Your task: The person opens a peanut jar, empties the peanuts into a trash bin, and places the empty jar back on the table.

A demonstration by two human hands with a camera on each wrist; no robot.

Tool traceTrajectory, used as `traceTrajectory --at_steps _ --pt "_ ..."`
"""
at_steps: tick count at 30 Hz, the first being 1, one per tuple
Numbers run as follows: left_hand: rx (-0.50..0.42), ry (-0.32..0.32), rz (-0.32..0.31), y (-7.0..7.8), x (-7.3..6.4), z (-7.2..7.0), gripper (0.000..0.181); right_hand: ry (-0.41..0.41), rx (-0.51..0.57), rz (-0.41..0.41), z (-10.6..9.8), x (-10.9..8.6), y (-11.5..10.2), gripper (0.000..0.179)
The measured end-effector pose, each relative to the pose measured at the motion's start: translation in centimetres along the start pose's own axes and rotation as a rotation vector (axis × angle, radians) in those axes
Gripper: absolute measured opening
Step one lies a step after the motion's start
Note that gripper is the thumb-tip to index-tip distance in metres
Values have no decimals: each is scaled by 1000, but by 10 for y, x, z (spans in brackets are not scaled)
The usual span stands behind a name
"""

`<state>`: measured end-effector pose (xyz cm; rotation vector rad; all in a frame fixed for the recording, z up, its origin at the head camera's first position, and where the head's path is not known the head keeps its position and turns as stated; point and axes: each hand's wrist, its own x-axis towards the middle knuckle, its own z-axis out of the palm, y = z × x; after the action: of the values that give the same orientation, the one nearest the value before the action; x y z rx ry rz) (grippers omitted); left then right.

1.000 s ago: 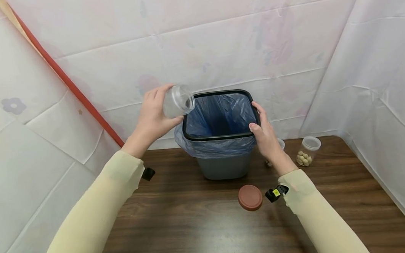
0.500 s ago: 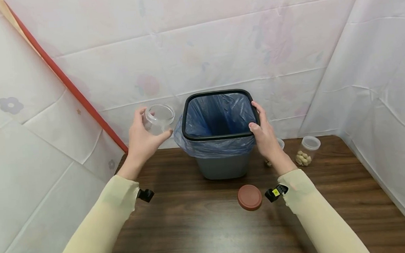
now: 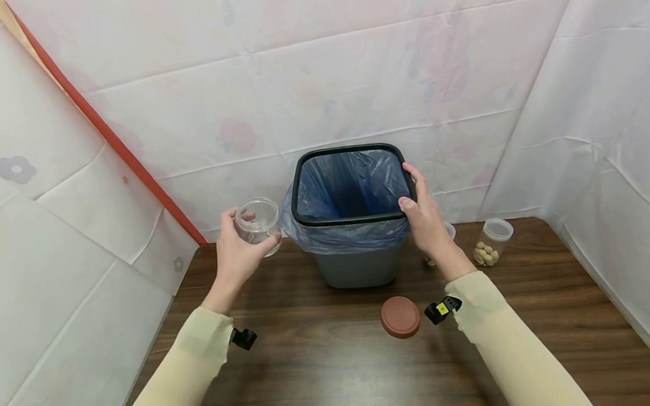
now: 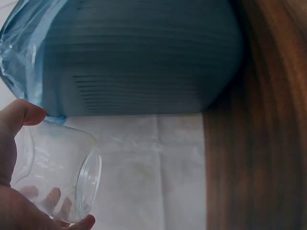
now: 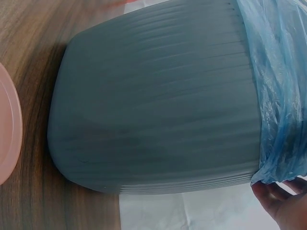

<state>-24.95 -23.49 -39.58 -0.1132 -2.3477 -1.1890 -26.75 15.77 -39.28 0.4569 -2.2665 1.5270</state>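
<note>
The right wrist hides most of 1 jar point(image 3: 450, 230) near the bin, leaving part of its rim and a bit of its pale contents visible. Deep inside the blue bag point(image 3: 324, 194) it is too dark to make out any contents, and the right wrist view cuts off the red lid point(image 5: 7, 124) at the left edge. The left hand point(image 3: 235, 252) has its thumb and fingers curled round a clear jar point(image 3: 258, 236); 3 or more fingertips show blurred through its wall in the left wrist view, while the hand covers part of its mouth. This clear jar is just left of the bin, held up off the table point(image 3: 311, 357), its mouth facing up, its base down, its long axis near vertical with a slight tilt. The bin point(image 3: 361, 268) stands upright on the table, its opening up and its long axis vertical. The right hand point(image 3: 426, 219) pinches its black rim point(image 3: 353, 220) at the right side, thumb on the near corner. The lid lies flat in front of the bin, and a jar of pale nuts point(image 3: 487, 253) stands upright farther right.
</note>
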Motion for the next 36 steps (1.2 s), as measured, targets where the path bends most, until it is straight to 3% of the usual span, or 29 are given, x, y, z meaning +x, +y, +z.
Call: traceTrajectory --at_steps 17,36 --pt "9 -94 -124 -31 -35 23 88 -7 7 0 0 0 2 115" --pt "77 -144 -274 -72 -44 42 94 -5 19 0 1 0 0 115"
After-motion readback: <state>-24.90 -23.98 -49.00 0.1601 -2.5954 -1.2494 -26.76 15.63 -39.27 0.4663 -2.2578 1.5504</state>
